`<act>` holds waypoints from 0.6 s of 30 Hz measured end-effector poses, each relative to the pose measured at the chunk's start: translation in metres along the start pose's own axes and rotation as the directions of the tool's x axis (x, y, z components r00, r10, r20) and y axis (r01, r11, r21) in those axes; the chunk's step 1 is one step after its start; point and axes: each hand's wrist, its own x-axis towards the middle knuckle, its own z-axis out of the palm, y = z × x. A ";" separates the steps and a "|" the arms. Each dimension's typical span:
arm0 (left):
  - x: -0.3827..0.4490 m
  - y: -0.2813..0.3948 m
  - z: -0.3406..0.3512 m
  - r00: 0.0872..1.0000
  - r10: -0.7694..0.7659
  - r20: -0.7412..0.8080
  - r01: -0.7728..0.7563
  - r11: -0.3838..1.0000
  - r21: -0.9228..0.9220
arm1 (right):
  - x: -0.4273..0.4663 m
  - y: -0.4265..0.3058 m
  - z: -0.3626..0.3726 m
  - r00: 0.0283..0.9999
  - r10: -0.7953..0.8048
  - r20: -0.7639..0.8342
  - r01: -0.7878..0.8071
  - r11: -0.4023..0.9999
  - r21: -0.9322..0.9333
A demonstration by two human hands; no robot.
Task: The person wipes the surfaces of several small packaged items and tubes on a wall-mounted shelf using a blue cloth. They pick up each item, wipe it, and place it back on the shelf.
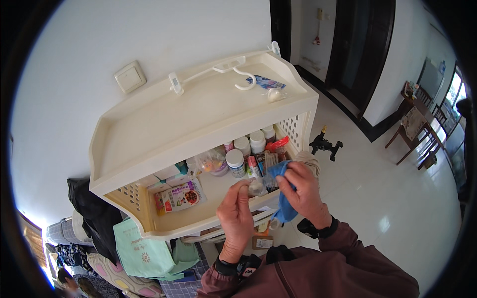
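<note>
Between finger and thumb, my left hand (pixel 235 214) pinches a small clear plastic bag (pixel 257 187) with something whitish inside. My right hand (pixel 303 190) grips a blue cloth (pixel 286 205), which hangs below the fingers and also touches the bag's right side. Both hands are above the front edge of a cream plastic shelf unit (pixel 201 130). Behind them on its inner shelf stand several white-capped bottles (pixel 235 164), a red-capped tube (pixel 253 167) and a knotted clear bag (pixel 210 160). A printed food pouch (pixel 182 195) lies to the left.
On the top shelf are a white hanger (pixel 229 65) with a hook, a blue packet (pixel 266 82) and a small wrapped white item (pixel 275 94). A mint-green bag (pixel 145 249) hangs at lower left. A black stand (pixel 326 144) is on the tiled floor. Someone's arm (pixel 70 287) shows at lower left.
</note>
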 end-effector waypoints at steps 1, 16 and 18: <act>-0.001 -0.002 0.003 0.998 -0.068 -0.003 0.067 0.984 -0.168 | -0.002 0.000 0.001 0.993 0.115 0.031 -0.118 0.981 0.154; 0.009 -0.005 -0.003 0.948 0.055 0.314 -0.100 0.987 0.129 | -0.014 0.000 0.004 0.913 0.341 0.222 -0.406 0.716 0.569; 0.003 -0.009 0.002 0.959 -0.043 0.280 0.033 0.999 0.041 | -0.016 -0.003 0.008 0.905 0.394 0.164 -0.413 0.714 0.565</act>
